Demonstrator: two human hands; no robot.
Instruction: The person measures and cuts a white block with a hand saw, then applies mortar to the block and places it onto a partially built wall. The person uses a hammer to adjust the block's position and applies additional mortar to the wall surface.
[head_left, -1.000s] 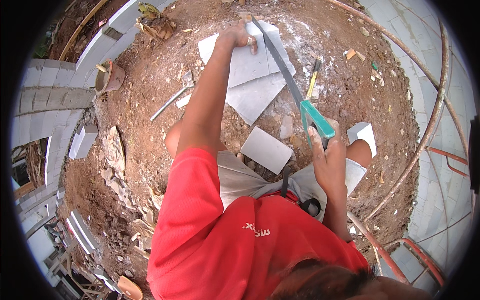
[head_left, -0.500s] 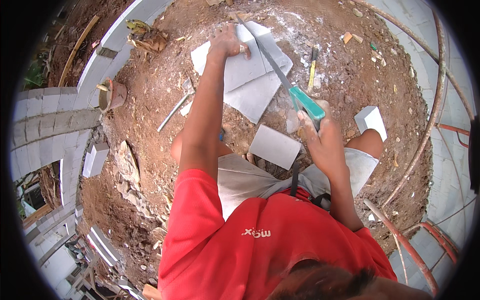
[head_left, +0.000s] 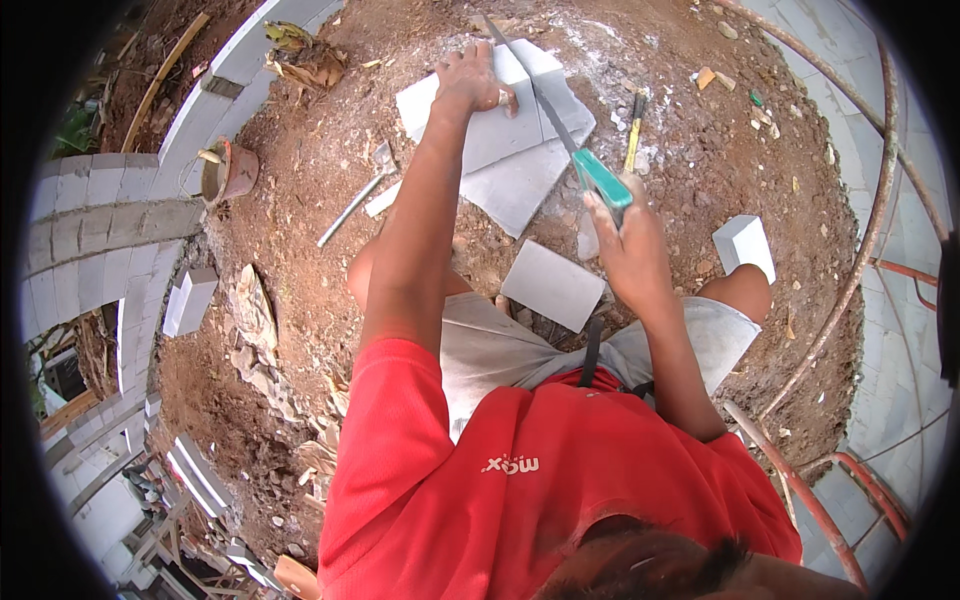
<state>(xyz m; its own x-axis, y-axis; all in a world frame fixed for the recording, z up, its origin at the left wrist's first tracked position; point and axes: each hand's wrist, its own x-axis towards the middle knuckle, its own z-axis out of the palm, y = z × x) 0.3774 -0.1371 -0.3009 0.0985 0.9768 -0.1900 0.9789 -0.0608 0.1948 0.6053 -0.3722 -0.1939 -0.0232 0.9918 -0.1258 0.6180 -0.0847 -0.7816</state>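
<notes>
My left hand [head_left: 472,82] rests with fingers spread on top of a pale grey block [head_left: 490,140]. My right hand [head_left: 628,240] grips the teal handle of a hand saw [head_left: 600,180]. Its long steel blade lies across the block, beside my left hand, in a cut near the block's right part. Under the block sits a flat grey slab [head_left: 516,195]. A metal-shafted tool [head_left: 350,205] lies left of it, and a yellow-handled tool [head_left: 634,135] right of it.
Two loose blocks [head_left: 552,284] [head_left: 742,246] lie near my knees. A bucket [head_left: 230,172] stands at left on the rubble-strewn dirt beside block walls [head_left: 110,215]. At right, rusty bars [head_left: 850,280] curve before another block wall [head_left: 830,560].
The saw and my right hand have moved forward, away from my body, along the cut. My left hand stays on the block.
</notes>
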